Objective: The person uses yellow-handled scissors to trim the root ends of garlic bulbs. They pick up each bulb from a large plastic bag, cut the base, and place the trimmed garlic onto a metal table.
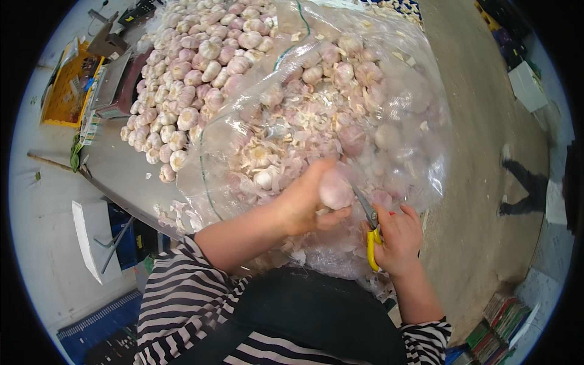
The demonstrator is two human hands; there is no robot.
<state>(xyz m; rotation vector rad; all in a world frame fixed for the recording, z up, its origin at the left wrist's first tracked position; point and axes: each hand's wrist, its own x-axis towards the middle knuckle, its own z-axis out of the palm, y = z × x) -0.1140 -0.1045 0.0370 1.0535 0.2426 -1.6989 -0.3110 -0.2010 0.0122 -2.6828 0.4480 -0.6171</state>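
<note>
My left hand [308, 196] grips a garlic bulb [336, 188], somewhat blurred, over the clear plastic sack [410, 150]. In my right hand [397, 239] is a pair of scissors [373, 244] with yellow handles. Their grey blades point up and left towards the bulb's right side; whether they touch it I cannot tell. Under both hands the sack lies spread, holding loose garlic skins [315, 109] and several whole bulbs. One pale bulb [263, 179] rests among the skins left of my left hand.
A large heap of garlic bulbs [191, 82] covers the metal table [114, 159] at the upper left. Beyond stand a scale [114, 86] and a yellow crate [68, 91]. Stacked crates [497, 324] stand lower right. A person's legs [524, 187] show at the right.
</note>
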